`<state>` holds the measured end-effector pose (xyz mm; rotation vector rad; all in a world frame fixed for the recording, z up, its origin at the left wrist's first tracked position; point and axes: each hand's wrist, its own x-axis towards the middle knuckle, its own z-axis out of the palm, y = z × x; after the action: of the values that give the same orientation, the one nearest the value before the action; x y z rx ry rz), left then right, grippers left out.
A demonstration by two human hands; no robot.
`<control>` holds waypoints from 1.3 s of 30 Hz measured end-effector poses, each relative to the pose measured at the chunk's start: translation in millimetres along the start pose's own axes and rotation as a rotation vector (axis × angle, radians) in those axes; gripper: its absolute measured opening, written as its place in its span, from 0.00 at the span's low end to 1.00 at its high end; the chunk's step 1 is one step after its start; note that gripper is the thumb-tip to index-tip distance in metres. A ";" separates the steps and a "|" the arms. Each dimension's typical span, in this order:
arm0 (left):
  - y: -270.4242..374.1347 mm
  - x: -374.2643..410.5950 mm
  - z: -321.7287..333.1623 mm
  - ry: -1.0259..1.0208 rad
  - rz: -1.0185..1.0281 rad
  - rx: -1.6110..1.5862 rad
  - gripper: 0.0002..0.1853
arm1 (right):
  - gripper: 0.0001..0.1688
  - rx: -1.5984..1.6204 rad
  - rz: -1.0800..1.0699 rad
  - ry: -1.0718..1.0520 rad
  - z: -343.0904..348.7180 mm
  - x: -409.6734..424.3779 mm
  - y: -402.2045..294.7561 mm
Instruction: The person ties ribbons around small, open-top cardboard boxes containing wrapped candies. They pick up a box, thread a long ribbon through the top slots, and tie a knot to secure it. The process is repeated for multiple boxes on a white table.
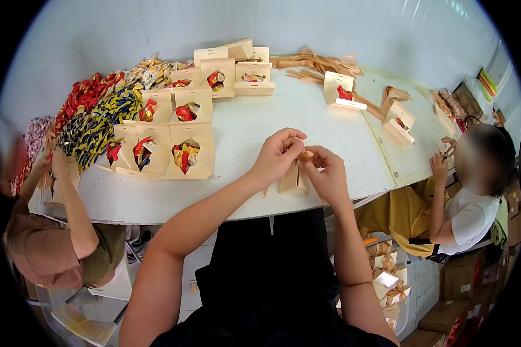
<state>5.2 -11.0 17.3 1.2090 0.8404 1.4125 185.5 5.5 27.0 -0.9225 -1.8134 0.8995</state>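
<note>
Both hands meet over a small cream cardboard box (pixel 291 180) near the table's front edge. My left hand (pixel 281 149) pinches a tan ribbon (pixel 306 154) at the box's top, and my right hand (pixel 330 171) grips the same ribbon close beside it. A ribbon end hangs to the left of the box. To the left stand several open cream boxes (pixel 205 149) filled with wrapped sweets. Another open box with a red sweet (pixel 345 93) is at the back right, near a bundle of loose tan ribbons (pixel 317 60).
Heaps of wrapped sweets (pixel 108 117) cover the table's left part. A person (pixel 47 247) works at the left, another (pixel 473 217) at the right. One more open box (pixel 399 123) stands at the right. Below the table, a clear tub (pixel 401 319) holds ribboned boxes; cartons (pixel 456 282) stand nearby.
</note>
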 end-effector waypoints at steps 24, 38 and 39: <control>11.3 -1.8 -7.9 -0.016 -0.230 0.095 0.11 | 0.05 0.126 0.039 0.275 27.7 -5.9 30.3; -3.2 -7.4 0.2 0.081 -0.213 0.034 0.08 | 0.09 0.288 0.119 0.064 -8.5 -11.0 16.6; -7.4 -5.4 -1.6 0.118 -0.211 0.051 0.07 | 0.10 0.375 0.145 0.102 -10.2 -12.7 23.6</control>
<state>5.2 -14.6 8.6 1.0488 1.0599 1.3063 204.3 7.4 5.4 -0.8478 -1.4395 1.2118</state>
